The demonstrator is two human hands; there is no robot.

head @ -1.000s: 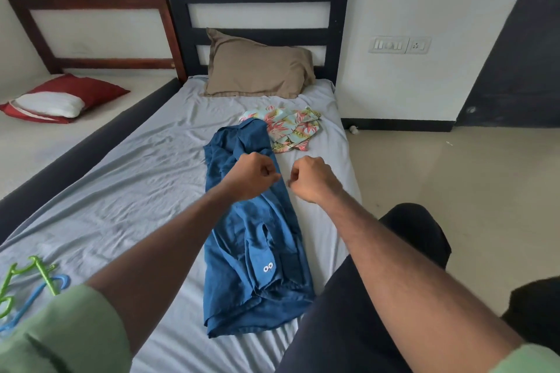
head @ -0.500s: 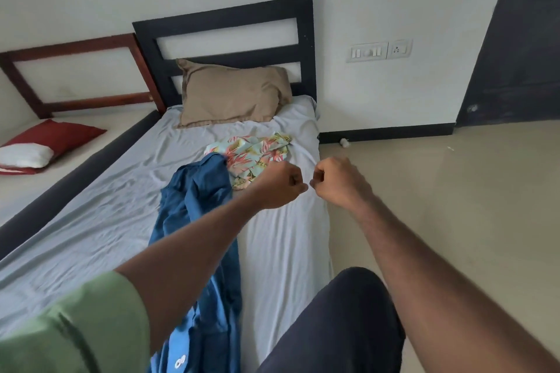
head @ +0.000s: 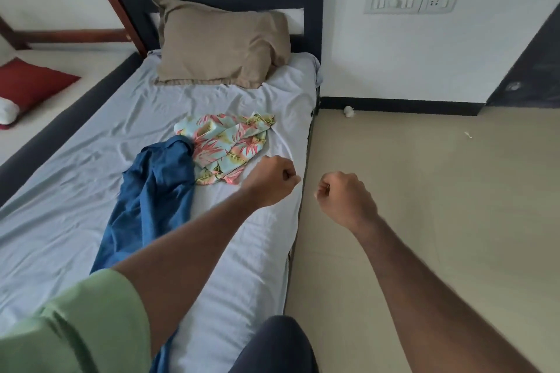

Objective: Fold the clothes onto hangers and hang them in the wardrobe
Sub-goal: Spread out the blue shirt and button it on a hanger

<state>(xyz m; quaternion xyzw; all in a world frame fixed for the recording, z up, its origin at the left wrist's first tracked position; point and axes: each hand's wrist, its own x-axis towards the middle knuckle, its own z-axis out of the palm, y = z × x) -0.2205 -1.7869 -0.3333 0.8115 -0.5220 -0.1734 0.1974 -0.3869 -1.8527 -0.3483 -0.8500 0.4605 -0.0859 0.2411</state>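
Observation:
A blue garment lies lengthwise on the light grey bed sheet, partly hidden by my left forearm. A floral patterned garment lies crumpled just beyond it, nearer the pillow. My left hand is a closed fist above the bed's right edge, holding nothing. My right hand is also a closed fist, held over the floor a short gap to the right of the left one. No hanger or wardrobe is in view.
A tan pillow leans on the dark headboard. A second bed with a red pillow stands on the left. Beige floor stretches to the right, with a wall socket above and a dark door panel at far right.
The view has swung right, so the blue garment and bed have shifted left. Both fists stayed closed and have drifted slightly apart, the right one now over the floor.

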